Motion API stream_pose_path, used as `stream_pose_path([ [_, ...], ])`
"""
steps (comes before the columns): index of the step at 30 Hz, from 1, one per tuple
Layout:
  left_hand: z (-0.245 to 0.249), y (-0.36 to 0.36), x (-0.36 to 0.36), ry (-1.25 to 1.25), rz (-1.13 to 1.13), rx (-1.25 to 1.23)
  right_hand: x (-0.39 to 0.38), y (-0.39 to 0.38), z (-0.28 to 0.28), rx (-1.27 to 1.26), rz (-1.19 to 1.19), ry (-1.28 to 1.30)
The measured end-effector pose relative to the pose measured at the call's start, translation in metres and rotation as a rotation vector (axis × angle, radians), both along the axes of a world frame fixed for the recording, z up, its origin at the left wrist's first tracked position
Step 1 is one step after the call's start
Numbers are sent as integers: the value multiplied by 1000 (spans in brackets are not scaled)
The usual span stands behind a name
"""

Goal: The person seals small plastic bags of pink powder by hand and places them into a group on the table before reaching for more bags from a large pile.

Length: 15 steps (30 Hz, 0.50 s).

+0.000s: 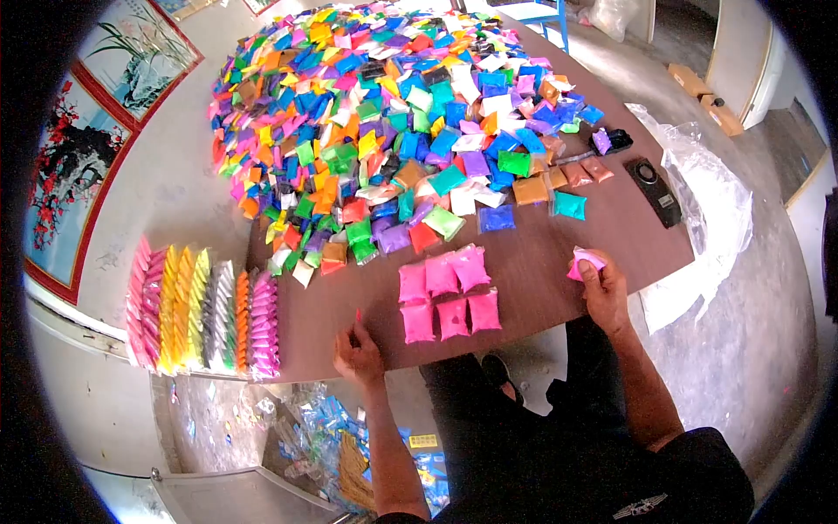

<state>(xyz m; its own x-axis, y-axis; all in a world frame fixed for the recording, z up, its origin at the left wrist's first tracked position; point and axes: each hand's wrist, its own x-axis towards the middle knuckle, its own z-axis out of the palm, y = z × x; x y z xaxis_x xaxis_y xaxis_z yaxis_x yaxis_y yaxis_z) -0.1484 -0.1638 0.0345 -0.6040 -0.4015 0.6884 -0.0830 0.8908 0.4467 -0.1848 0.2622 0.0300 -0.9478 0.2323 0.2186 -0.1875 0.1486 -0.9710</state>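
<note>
My right hand [606,293] is closed around a small pink packet [587,259], thumb on top, above the right part of the brown table [541,288]. At the table's front edge my left hand [359,356] has its fingers curled. A small thin red thing [358,315] sticks up from them, too small to name. Between the hands several plump pink packets [452,320] lie flat in two rows, nearest to my left hand. Behind these spreads a large heap of packets [393,131] in many colours.
Left of my left hand stand columns of stacked packets [202,310] in pink, yellow, white, orange and purple. A black device [653,188] lies near the right edge, beside clear plastic sheeting [711,192]. Wrappers and a straw broom [351,472] are on the floor below.
</note>
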Motion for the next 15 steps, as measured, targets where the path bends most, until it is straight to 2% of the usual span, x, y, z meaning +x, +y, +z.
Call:
stream_pose_path([
  [2,-3,-2,0,0,-5,5,0,2,-6,42,-28,58],
  [4,-2,-2,0,1,-9,10,2,3,-1,-32,2,-86],
  [8,-3,-4,0,-2,-13,12,-1,4,-5,42,2,-94],
  [11,1,2,-1,-9,-15,1,-4,2,-5,-3,-56,-80],
  [13,3,3,1,-10,-10,-7,-4,4,-8,-22,6,-28],
  [15,3,-3,3,-98,-35,-96,-6,1,-9,-15,-21,21],
])
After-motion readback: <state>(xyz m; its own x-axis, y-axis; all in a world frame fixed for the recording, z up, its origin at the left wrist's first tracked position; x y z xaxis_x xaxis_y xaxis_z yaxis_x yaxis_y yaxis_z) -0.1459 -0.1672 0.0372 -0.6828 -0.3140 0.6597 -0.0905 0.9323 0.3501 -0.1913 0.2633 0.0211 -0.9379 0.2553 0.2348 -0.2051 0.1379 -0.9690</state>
